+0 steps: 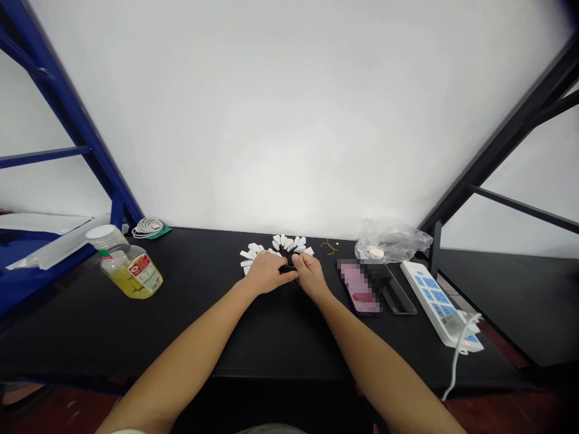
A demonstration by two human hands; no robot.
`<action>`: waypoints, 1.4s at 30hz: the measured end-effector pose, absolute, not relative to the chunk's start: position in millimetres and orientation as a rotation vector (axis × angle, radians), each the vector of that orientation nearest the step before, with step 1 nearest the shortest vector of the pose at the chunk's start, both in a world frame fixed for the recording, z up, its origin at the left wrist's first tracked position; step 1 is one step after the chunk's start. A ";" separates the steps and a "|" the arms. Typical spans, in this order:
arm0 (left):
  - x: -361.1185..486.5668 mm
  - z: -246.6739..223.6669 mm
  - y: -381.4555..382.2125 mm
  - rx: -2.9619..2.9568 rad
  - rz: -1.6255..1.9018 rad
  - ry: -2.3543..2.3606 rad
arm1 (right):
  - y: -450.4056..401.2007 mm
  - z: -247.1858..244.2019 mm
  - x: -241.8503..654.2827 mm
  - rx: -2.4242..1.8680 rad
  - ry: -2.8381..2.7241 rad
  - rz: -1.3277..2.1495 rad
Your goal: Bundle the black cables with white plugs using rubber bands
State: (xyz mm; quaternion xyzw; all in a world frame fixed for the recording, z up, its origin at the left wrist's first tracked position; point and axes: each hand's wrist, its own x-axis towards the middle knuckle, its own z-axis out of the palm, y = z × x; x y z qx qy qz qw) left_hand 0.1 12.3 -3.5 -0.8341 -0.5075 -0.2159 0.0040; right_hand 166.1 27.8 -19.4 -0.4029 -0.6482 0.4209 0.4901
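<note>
- Black workbench [190, 337] runs across the view beneath a white wall [289, 120], framed by shelving uprights on both sides.
- Far left: a blue steel rack [67, 114] rises from the bench edge, with a long white flat packet [45, 241] lying on its lower part.
- Near the left end of the bench, a plastic bottle [129, 268] with a white cap stands slightly tilted, holding yellow liquid and wearing a red-and-white label.
- Just beyond it, at the far edge, lies a coil of white cord [148, 228] on a green card [161, 232].
- Centre: the left hand [266, 272] and right hand [310, 275] meet, fingers curled and clenched on a black bundle [288, 269]; its exact form is hidden.
- White paper tags [283, 246] fan out around that bundle on the far side of the hands, touching the fingers.
- Right of the hands: a thin yellow wire [329, 246] lies near the far edge.
- Nearer, a pixelated phone [359, 288] lies beside a second, dark phone [398, 292].
- Beyond them sits a clear plastic bag [389, 241].
- Further right: a white power strip [434, 295] with blue panels, its white cable [456, 355] hanging over the near edge.
- Far right: a black steel frame [511, 138].
</note>
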 end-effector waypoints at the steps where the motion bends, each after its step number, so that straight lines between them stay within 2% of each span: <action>1: 0.0 -2.9 12.5 -2.606 -0.686 -1.606 | 27.4 -19.5 166.1 -0.970 -1.555 1.027; 7: -0.8 -3.4 12.5 -2.574 -0.718 -1.658 | 23.6 -14.7 167.0 -0.933 -1.604 1.186; 25: 1.6 -6.2 11.2 -2.612 -0.792 -1.603 | 32.0 -22.3 165.5 -1.067 -1.468 1.000; 35: -0.8 -9.7 14.3 -2.459 -0.711 -1.751 | 24.3 -7.8 164.5 -0.967 -1.514 1.396; 42: -3.9 -7.7 15.6 -2.481 -0.755 -1.749 | 22.4 -11.4 161.1 -0.946 -1.507 1.192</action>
